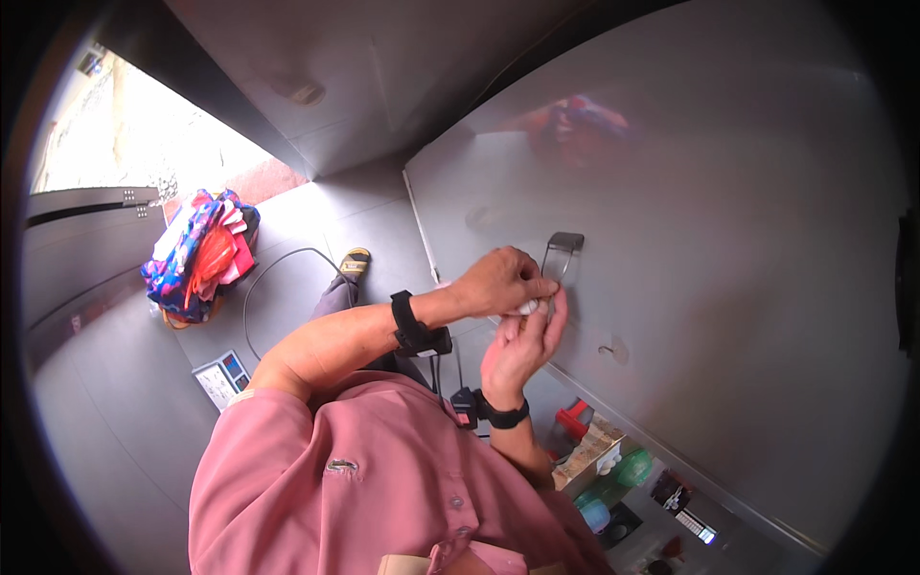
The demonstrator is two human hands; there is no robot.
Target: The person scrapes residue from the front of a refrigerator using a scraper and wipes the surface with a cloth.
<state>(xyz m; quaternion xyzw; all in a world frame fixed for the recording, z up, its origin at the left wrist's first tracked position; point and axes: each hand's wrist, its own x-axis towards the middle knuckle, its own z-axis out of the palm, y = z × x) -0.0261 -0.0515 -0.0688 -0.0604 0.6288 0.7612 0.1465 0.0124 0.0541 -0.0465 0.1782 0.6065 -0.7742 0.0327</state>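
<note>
My left hand (499, 284) and my right hand (525, 352) meet in front of a glossy grey wall panel (683, 215). Between their fingertips is a small white piece (529, 307), mostly covered by the fingers, so its kind is unclear. My left thumb and fingers pinch close to it, and my right fingers reach up from below against it. Just beyond the fingertips, a wire loop with a dark flat top (566, 241) shows against the panel. Whether the fingers hold its lower end is hidden. A small metal hook (607, 350) sits on the panel to the right.
A patterned bag (205, 251) stuffed with red and pink pieces stands by the bright doorway (144, 129). A cable (262, 280) curves over the tiled floor beside my sandalled foot (356, 262). A device with a display (223, 377), a red object (573, 419) and green plastic (635, 467) lie lower down.
</note>
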